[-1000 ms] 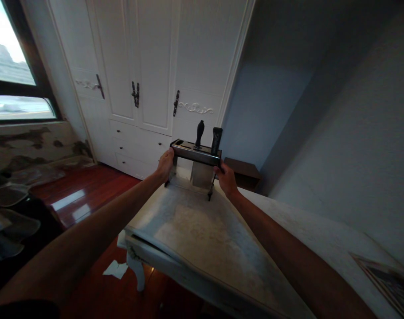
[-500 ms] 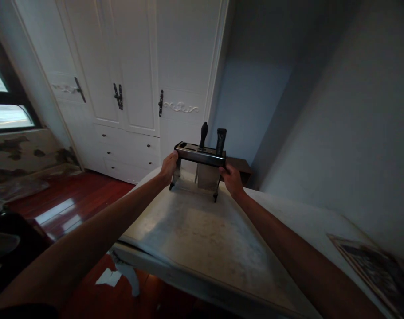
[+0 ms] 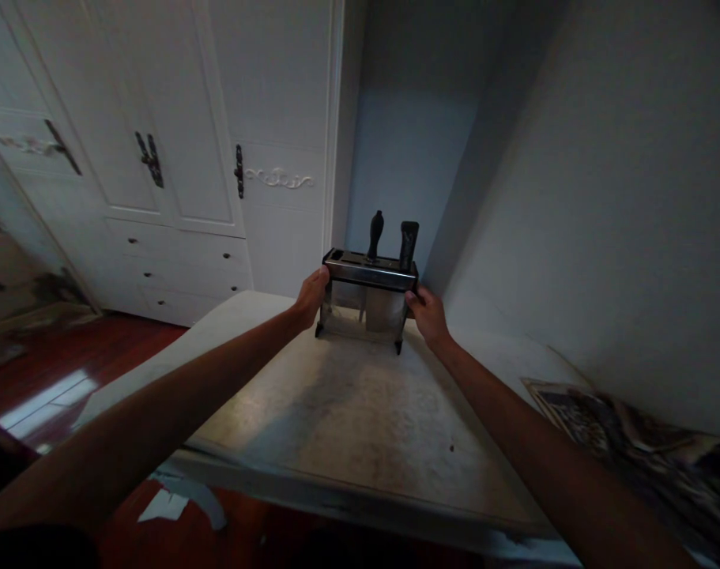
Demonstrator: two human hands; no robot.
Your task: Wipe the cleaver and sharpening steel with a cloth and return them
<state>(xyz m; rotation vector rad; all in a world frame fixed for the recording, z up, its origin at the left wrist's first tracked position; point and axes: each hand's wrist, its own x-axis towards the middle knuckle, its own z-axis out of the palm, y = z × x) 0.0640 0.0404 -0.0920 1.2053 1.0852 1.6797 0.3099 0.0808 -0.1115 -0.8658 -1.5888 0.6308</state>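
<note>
A knife holder [image 3: 368, 275] with a shiny metal top and see-through lower walls is between my hands, upright at the far part of the pale table [image 3: 360, 419]. Two black handles stick up from its slots: a rounded knife handle [image 3: 376, 235] in the middle and a thicker, straighter handle [image 3: 408, 245] at the right. A broad blade shows dimly through the front wall. My left hand [image 3: 312, 299] grips the left end, and my right hand [image 3: 427, 318] grips the right end. Whether the holder's dark feet bear on the table I cannot tell.
A white wardrobe [image 3: 282, 103] with drawers stands behind to the left, and a grey wall [image 3: 602, 197] rises on the right. Patterned cloth [image 3: 632, 450] lies at the table's right side. White paper [image 3: 163, 504] lies on the red floor [image 3: 128, 348].
My view has swung to the right, so the wardrobe sits further left. Both hands keep their hold on the knife holder, which appears slightly further right and turned more squarely toward me.
</note>
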